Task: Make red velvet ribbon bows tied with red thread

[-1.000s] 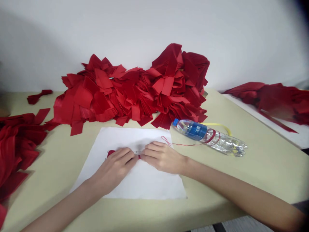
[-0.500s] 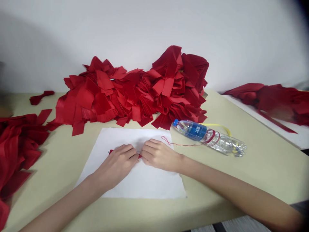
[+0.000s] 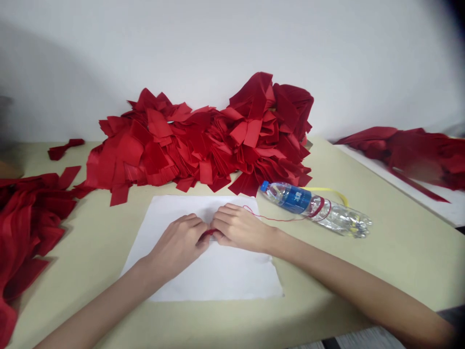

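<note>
1. Our left hand point(image 3: 176, 247) and right hand point(image 3: 241, 229) curl nearly closed, meeting at a small red fabric strip point(image 3: 208, 233) and pinching it between them, just above a white paper sheet point(image 3: 218, 276).
2. On the table point(image 3: 399, 261), a plastic water bottle point(image 3: 286, 198) lies just right of the sheet — red thread point(image 3: 272, 218) trails from it — and a heap of red fabric pieces point(image 3: 203, 145) sits beyond.

We have a sheet of paper point(image 3: 203, 286) on the table point(image 3: 399, 261), with a heap of fabric strips point(image 3: 203, 145) behind it, a plastic bottle point(image 3: 308, 206) to its right, and more fabric point(image 3: 29, 223) to its left.
</note>
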Demonstrator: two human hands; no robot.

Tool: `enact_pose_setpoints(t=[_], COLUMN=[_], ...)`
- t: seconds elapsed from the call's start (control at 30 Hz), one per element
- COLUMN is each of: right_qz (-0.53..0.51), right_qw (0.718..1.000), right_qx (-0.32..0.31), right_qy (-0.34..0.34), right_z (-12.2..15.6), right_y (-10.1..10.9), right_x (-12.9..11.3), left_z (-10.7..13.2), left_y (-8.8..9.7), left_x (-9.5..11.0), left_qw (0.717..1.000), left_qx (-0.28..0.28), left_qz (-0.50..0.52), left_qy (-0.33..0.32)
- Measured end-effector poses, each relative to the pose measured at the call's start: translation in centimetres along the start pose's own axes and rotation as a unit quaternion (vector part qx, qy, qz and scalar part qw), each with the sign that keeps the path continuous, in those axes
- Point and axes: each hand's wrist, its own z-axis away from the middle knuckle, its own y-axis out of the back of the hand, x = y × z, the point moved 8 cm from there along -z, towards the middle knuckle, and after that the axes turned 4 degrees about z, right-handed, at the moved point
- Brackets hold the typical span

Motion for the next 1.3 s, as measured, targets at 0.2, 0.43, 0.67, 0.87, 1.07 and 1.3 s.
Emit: enact_pose_setpoints(t=[0.2, 0.43, 0.67, 0.87, 1.07, 1.3], right_qz=[-0.021, -0.174, -0.189, -0.191, -0.208, -0.226], right_qw=[1.0, 0.972, 0.958, 0.969, 0.967, 0.962], right_qx=[-0.016, 0.084, 0.018, -0.066, -0.089, -0.053], right_qy=[0.0, -0.134, -0.217, -0.143, -0.119, -0.146], right_z=[-0.5, 1.4, 4.9, 5.6, 5.6, 5.5], right_y=[1.1, 6.9, 3.8, 1.8, 0.8, 1.0], right_x=[-0.5, 5.7, 10.3, 8.7, 8.6, 9.0], left_z=[0.1, 0.5, 1.8, 2.1, 2.4, 2.6], left_y=[0.6, 2.4, 2.1, -0.4, -1.8, -2.1], left_x=[0.2, -1.5, -4.1, -2.1, -1.2, -1.4], left_qw=[0.998, 0.982, 0.826, 0.651, 0.582, 0.571], left_qx=[-0.038, 0.02, 0.03, -0.05, -0.08, -0.076], left_qz=[0.032, 0.169, 0.495, 0.712, 0.769, 0.775], left_qy=[0.028, 0.079, 0.268, 0.257, 0.253, 0.262])
